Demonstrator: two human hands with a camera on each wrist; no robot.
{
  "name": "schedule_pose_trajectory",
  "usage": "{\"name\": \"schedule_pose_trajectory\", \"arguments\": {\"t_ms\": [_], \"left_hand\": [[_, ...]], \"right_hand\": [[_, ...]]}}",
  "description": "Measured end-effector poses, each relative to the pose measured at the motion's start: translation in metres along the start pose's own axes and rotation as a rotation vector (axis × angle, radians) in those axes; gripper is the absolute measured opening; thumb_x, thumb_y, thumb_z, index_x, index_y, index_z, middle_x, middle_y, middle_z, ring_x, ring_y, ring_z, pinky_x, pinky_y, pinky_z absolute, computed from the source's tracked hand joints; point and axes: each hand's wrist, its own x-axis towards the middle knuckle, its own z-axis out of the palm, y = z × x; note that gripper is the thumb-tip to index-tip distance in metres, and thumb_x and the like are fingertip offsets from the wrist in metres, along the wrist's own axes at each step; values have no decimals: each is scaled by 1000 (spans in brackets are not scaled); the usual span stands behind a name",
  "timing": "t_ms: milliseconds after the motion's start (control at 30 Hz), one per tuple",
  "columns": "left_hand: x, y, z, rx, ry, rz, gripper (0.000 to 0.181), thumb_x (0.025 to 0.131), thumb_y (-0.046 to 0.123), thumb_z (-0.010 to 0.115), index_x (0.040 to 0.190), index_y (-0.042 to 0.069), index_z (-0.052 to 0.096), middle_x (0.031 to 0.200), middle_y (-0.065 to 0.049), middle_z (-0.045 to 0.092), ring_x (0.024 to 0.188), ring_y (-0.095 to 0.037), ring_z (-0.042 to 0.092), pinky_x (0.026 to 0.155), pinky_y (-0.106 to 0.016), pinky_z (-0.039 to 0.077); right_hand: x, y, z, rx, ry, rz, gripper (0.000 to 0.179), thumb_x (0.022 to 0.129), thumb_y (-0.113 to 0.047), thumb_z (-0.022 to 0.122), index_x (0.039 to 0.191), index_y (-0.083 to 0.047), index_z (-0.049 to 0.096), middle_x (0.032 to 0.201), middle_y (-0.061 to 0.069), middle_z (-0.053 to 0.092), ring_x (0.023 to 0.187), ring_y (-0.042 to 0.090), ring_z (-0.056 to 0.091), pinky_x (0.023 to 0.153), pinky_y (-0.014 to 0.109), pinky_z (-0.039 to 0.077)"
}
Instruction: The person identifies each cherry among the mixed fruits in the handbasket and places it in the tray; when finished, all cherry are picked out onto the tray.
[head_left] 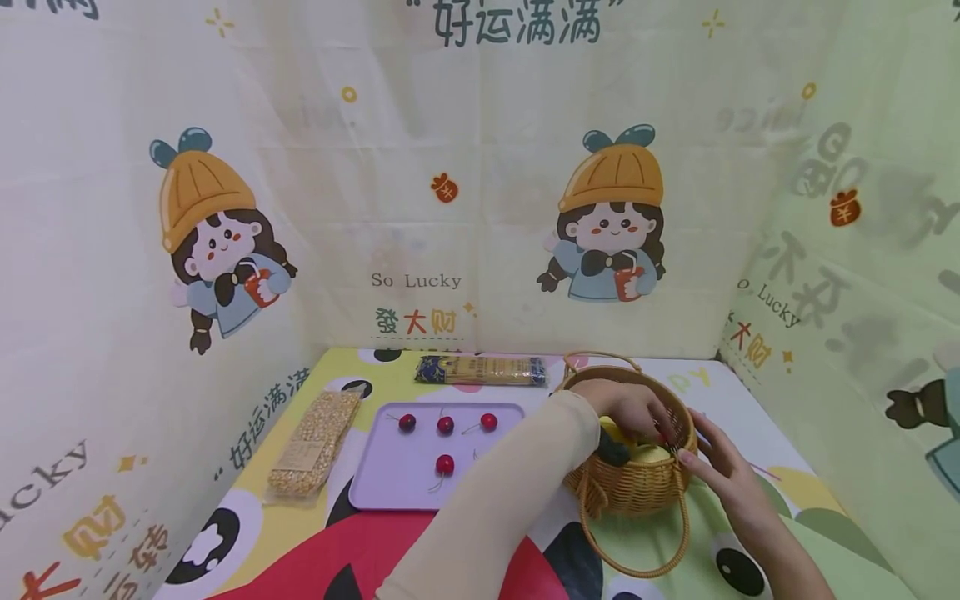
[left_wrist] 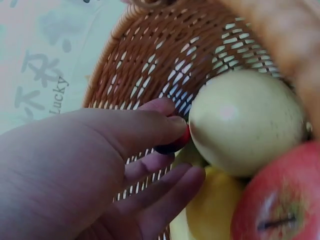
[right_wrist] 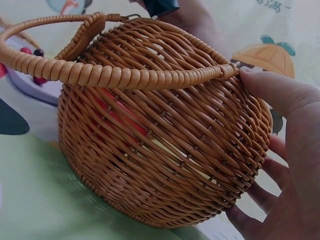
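A brown wicker basket [head_left: 633, 492] with two looped handles stands at the right of the table, one handle folded down toward the front. Reaching over its rim from the left, my left hand [head_left: 628, 410] is inside it. Between thumb and fingers it pinches a dark red cherry [left_wrist: 175, 144], partly hidden by the thumb. Beside the cherry lie a pale round fruit [left_wrist: 245, 120], a red apple [left_wrist: 285, 200] and a yellow fruit [left_wrist: 215, 200]. My right hand [right_wrist: 287, 145] grips the basket's side, thumb at the rim and fingers lower on the weave.
Left of the basket lies a lilac tray [head_left: 390, 493] with several cherries [head_left: 445, 465], part of it hidden by my left sleeve [head_left: 502, 492]. A bag of pale yellow kernels [head_left: 315, 442] lies farther left. At the back is a long packet of noodles [head_left: 480, 370].
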Motion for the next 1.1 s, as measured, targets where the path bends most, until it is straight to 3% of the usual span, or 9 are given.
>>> {"name": "schedule_pose_trajectory", "arguments": {"t_ms": [167, 333, 600, 867, 900, 1100], "left_hand": [[0, -10, -1, -90, 43, 9, 27, 107, 10, 71, 132, 14, 83, 119, 9, 80, 97, -5, 69, 84, -16, 58], [3, -18, -1, -110, 103, 5, 21, 106, 8, 74, 124, 10, 85, 111, 5, 81, 94, -6, 73, 81, -18, 62], [8, -19, 3, -34, 133, -22, 24, 104, 6, 76, 125, 14, 84, 111, 8, 77, 90, -7, 66, 75, -18, 57], [8, -15, 2, 98, 115, -81, 32, 104, 16, 79, 135, 23, 82, 129, 12, 79, 107, 2, 68, 85, -12, 54], [8, -15, 1, 109, 116, -81, 32, 104, 17, 79, 135, 24, 82, 129, 13, 80, 107, 2, 68, 86, -12, 54], [3, -19, -7, 80, 130, -25, 33, 103, 15, 79, 136, 21, 82, 124, 11, 83, 100, 3, 69, 80, -11, 56]], "right_hand": [[0, -2, -1, -19, 5, -2, 69, 119, -29, 50, 179, -38, 16, 188, 3, 11, 169, 32, 15, 95, 6, 39], [1, -1, 0, -21, 1, -15, 69, 119, -27, 50, 179, -36, 17, 188, 2, 11, 169, 42, 13, 95, 7, 39], [2, 1, 1, -15, 5, -14, 69, 119, -27, 50, 179, -36, 18, 188, 3, 13, 166, 20, 21, 95, 7, 39], [1, -1, 2, -36, 2, 13, 69, 119, -29, 50, 179, -38, 17, 188, 7, 12, 169, 44, 14, 106, 19, 43], [1, -1, 1, -31, 0, 10, 70, 119, -29, 50, 179, -37, 16, 188, 8, 11, 169, 46, 12, 113, 26, 43], [0, 0, -1, -38, 8, 9, 70, 119, -29, 51, 179, -38, 16, 188, 10, 10, 169, 46, 14, 103, 14, 43]]}}
